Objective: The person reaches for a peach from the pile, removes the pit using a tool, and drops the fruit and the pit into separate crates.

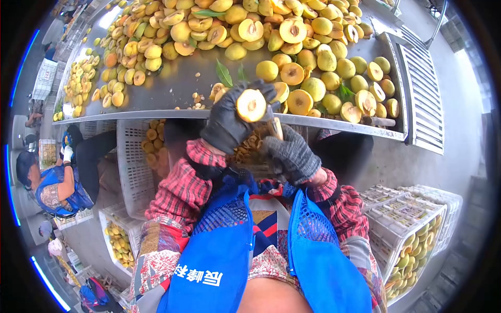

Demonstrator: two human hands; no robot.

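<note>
A cut yellow peach half (251,106) faces up in my left hand (227,121), which wears a black glove with its fingers curled around the fruit. My right hand (292,156), in a grey knitted glove, is closed on a knife (277,128) with a pale wooden handle. Its dark blade points up, right beside the peach half. Both hands are over the front edge of the metal table (172,94). Whole and halved peaches (299,101) lie just beyond them, and a heap of peaches (198,23) covers the back of the table.
A green leaf (224,73) and small fruit scraps lie on the metal. Another wooden handle (383,121) rests near the right corner. White crates of fruit stand at lower right (407,219) and lower left (122,235). A person in a blue vest (57,188) sits at left.
</note>
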